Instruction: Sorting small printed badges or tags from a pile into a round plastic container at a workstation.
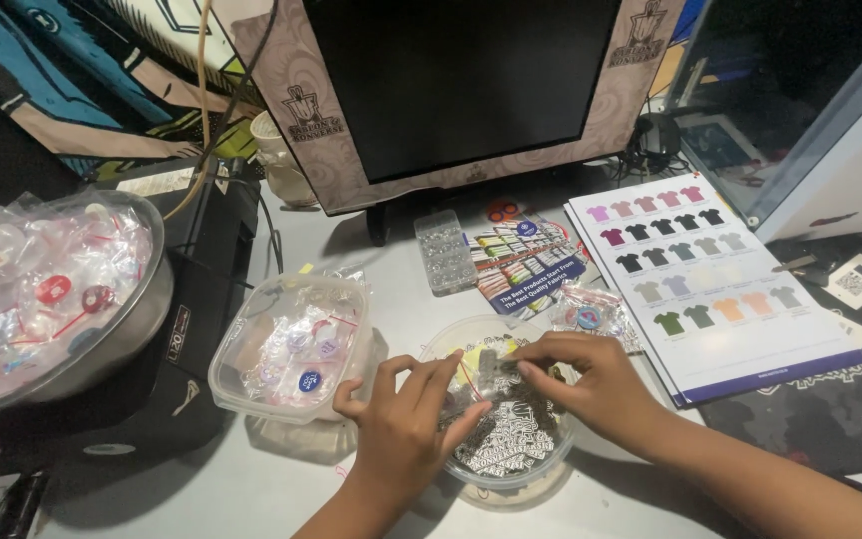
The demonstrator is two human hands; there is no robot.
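Both hands meet over a round clear plastic tub (543, 461) holding many small black-and-white printed pieces. My left hand (406, 424) and my right hand (581, 384) pinch between their fingertips a small clear plastic sleeve (481, 371) with a red strip along one edge. Whether something lies inside the sleeve I cannot tell. To the left of the tub stands a square clear container (251, 344) with round badges packed in clear bags.
A large metal bowl (142, 319) heaped with bagged badges sits at far left on a black machine (212, 289). Behind are a dark monitor (451, 90), a small clear parts box (443, 250), a brochure (526, 262), one bagged badge (588, 315) and a shirt colour chart (710, 289).
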